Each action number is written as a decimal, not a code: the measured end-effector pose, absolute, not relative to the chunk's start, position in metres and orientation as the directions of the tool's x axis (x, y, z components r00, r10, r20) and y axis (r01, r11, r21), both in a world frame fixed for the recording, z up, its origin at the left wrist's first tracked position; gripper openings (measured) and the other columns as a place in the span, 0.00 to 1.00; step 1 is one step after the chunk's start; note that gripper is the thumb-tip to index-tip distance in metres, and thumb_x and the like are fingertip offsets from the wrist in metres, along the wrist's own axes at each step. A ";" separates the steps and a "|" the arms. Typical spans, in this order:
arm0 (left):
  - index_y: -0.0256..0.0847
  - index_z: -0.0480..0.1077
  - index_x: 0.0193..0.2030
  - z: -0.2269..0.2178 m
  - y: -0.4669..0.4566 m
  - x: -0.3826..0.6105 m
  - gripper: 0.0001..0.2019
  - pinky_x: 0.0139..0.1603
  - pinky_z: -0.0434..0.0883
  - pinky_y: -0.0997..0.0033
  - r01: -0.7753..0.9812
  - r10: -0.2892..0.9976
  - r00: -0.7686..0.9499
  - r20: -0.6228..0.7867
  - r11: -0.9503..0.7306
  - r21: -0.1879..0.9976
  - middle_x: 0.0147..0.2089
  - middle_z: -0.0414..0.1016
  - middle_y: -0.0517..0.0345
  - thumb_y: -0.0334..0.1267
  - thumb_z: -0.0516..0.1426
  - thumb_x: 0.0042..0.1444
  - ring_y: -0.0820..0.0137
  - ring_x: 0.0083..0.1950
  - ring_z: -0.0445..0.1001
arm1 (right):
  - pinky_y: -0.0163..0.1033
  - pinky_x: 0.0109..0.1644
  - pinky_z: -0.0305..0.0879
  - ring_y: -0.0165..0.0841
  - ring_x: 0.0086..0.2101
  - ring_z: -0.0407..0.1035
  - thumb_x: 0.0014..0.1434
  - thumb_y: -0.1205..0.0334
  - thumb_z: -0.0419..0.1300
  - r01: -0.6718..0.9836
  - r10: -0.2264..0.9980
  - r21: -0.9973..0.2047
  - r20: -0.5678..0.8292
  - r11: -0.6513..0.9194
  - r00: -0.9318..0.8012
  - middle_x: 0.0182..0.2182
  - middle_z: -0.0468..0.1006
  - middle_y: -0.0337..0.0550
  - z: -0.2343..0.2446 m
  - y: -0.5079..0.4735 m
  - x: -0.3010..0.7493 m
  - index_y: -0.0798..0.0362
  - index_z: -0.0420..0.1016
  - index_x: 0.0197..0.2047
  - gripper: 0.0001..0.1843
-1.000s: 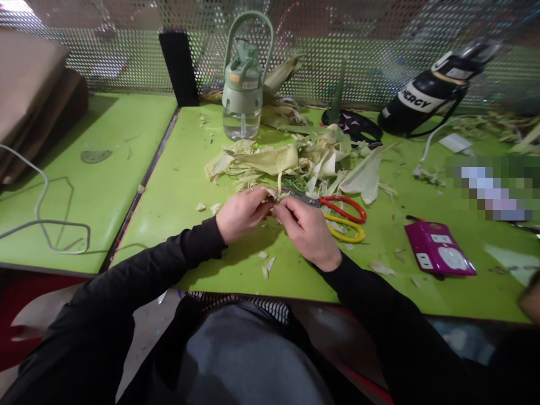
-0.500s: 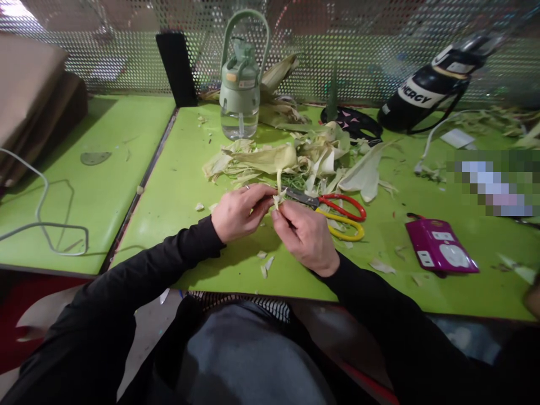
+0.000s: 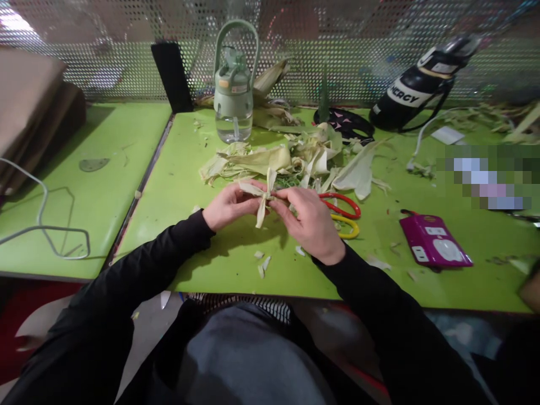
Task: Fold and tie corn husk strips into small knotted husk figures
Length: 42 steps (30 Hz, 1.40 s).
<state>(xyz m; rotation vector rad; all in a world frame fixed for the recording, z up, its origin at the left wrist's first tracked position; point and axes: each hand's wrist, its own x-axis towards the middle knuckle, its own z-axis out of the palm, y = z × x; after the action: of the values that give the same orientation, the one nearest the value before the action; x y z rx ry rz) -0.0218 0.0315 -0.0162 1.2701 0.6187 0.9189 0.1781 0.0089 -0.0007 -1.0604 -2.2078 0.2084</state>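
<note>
Between my two hands is a pale, dried corn husk piece (image 3: 265,197) shaped like a small flower, with narrow strips spreading from its middle. My left hand (image 3: 232,205) pinches it from the left, its fingers partly behind the strips. From the right, my right hand (image 3: 310,222) grips it near the centre with thumb and forefinger. Scissors (image 3: 345,208) with one red and one yellow handle lie beside my right hand, their blades hidden behind it. Just beyond my hands is a heap of corn husks (image 3: 314,157), with some thin green strands under it.
A clear-based green water bottle (image 3: 234,104) stands at the back, near a dark upright panel (image 3: 172,77). A black bottle (image 3: 415,90) leans at the back right. On the right lies a purple packet (image 3: 436,242). Brown paper stacks (image 3: 34,107) and a white cable (image 3: 40,202) are at left.
The husk piece has turned, so its spread strips now face up toward me. My hands have shifted slightly and my right hand covers more of the scissors. The view has moved a little.
</note>
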 end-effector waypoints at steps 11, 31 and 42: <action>0.39 0.68 0.40 -0.010 0.002 -0.006 0.21 0.27 0.75 0.78 -0.258 0.877 0.453 0.159 -0.042 0.965 0.37 0.72 0.59 0.56 0.64 0.55 0.79 0.27 0.71 | 0.42 0.36 0.59 0.32 0.26 0.57 0.65 0.69 0.54 0.581 0.535 -0.159 0.631 0.798 -0.562 0.21 0.65 0.37 0.016 -0.013 0.174 0.48 0.60 0.25 0.16; 0.38 0.77 0.40 -0.006 0.026 -0.022 0.15 0.24 0.71 0.82 -0.131 0.881 0.448 0.154 -0.105 0.986 0.43 0.68 0.56 0.48 0.66 0.55 0.79 0.32 0.68 | 0.38 0.32 0.61 0.29 0.27 0.64 0.69 0.54 0.55 0.457 0.853 -0.721 0.449 0.521 -0.265 0.30 0.74 0.38 0.016 -0.005 0.177 0.49 0.69 0.36 0.10; 0.35 0.76 0.46 -0.008 0.024 -0.023 0.17 0.39 0.79 0.70 -0.208 0.797 0.596 -0.099 0.272 0.940 0.38 0.82 0.50 0.42 0.68 0.52 0.70 0.37 0.81 | 0.34 0.31 0.61 0.27 0.28 0.64 0.63 0.57 0.63 0.283 0.935 -0.901 0.266 0.328 -0.235 0.28 0.72 0.35 0.007 0.007 0.178 0.50 0.72 0.38 0.07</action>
<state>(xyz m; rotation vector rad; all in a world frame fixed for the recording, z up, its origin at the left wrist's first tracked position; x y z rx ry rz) -0.0233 0.0244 -0.0075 1.0945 0.6469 0.7432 0.1777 0.0067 0.0071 -1.0993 -1.7193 0.9368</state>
